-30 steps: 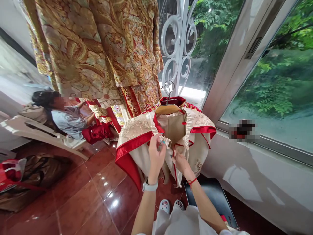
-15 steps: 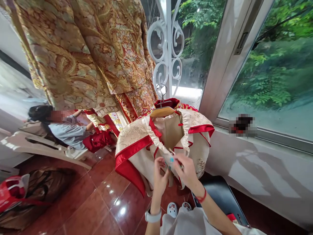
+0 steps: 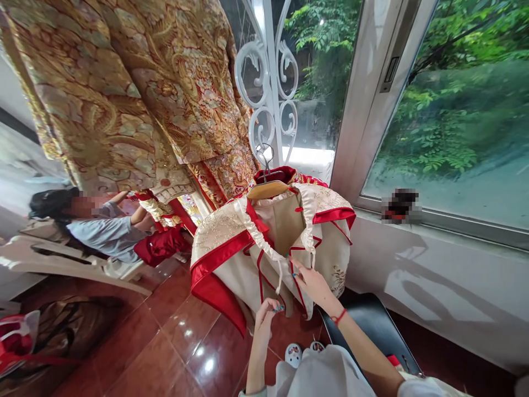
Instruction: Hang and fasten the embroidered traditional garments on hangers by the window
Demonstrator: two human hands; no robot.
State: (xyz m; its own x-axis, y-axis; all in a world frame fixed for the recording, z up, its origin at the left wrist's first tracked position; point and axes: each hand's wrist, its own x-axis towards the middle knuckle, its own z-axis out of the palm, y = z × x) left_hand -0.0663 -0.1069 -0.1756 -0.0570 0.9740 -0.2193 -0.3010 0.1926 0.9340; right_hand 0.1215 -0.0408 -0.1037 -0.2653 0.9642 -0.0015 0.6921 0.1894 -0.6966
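By the window (image 3: 446, 110), both hands pinch the jacket (image 3: 231, 242) hem.

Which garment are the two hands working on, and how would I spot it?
Find the window with the white scrolled grille; below it, on a wooden hanger, hangs a short cream embroidered jacket. Its wide red satin borders set it apart from the long gold brocade robe beside it.

two hands (image 3: 266, 315) (image 3: 313, 282), one cream jacket (image 3: 223, 234), one hanger (image 3: 268, 190), two slippers (image 3: 293, 353) (image 3: 317, 347), one co-worker (image 3: 99, 234)
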